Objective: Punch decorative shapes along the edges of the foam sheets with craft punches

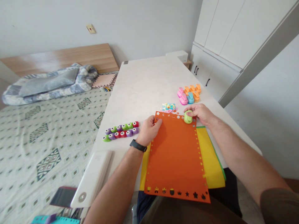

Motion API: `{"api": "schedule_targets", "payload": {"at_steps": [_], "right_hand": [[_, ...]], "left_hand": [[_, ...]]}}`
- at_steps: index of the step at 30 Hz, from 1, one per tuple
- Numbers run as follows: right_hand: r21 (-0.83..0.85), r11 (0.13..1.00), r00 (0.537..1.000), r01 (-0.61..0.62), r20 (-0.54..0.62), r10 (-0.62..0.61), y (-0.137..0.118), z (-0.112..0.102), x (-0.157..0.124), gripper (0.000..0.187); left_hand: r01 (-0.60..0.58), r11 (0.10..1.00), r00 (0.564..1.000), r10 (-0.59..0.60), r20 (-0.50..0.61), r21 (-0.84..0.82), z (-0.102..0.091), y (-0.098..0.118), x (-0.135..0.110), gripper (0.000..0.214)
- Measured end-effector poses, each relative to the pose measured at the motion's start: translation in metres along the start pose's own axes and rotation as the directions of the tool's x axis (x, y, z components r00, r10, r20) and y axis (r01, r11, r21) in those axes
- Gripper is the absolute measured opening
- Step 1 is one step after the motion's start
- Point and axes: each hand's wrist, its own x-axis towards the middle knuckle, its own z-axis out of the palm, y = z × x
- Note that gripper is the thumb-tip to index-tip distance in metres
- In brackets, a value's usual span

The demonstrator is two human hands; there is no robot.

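Note:
An orange sheet (174,152) with shapes cut along its edges lies over yellow sheets (206,155) and a green one. My left hand (150,129) pinches its far left corner, the thumb on top. A light green craft punch (188,117) sits at the far right corner of the orange sheet. My right hand (201,114) grips that punch with thumb and fingers. Beyond the sheet's far edge is a heap of small coloured paper cutouts (169,107).
Two rows of small craft punches (120,130) stand left on the white table (142,81). Larger pink, blue and orange punches (190,97) are grouped at right. A long white device (93,177) lies near the left edge, beside a patterned bed (58,130).

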Motion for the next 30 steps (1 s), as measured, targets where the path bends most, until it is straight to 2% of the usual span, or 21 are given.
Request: {"api": "schedule_targets", "payload": {"at_steps": [10,12,16,20,26,30], "right_hand": [[-0.006,0.999,0.986,-0.052,0.156,0.052,-0.006,0.002,-0.01,0.042],[-0.026,0.999,0.987,-0.046,0.154,0.049,-0.008,0.002,-0.011,0.043],[-0.007,1.0,0.997,-0.007,0.073,0.008,-0.009,0.004,-0.012,0.041],[0.11,0.993,0.999,0.035,-0.006,-0.034,-0.012,0.005,-0.01,0.035],[0.194,0.972,0.973,0.137,-0.21,-0.095,-0.011,0.0,-0.002,0.029],[0.211,0.964,0.961,0.16,-0.258,-0.103,-0.008,-0.002,0.001,0.028]], "left_hand": [[0.03,1.0,1.0,-0.03,0.002,-0.004,-0.001,0.001,0.001,0.029],[0.035,0.999,0.999,-0.035,0.004,-0.003,-0.001,0.001,0.001,0.029],[0.004,1.0,1.0,-0.004,0.019,0.01,-0.001,0.0,0.001,0.027],[-0.016,1.0,0.999,0.016,0.029,0.012,-0.002,-0.001,0.002,0.026],[-0.023,1.0,0.999,0.023,0.031,0.009,-0.002,-0.002,0.002,0.026],[0.001,1.0,1.0,-0.001,0.013,-0.005,-0.002,-0.003,0.002,0.027]]}}
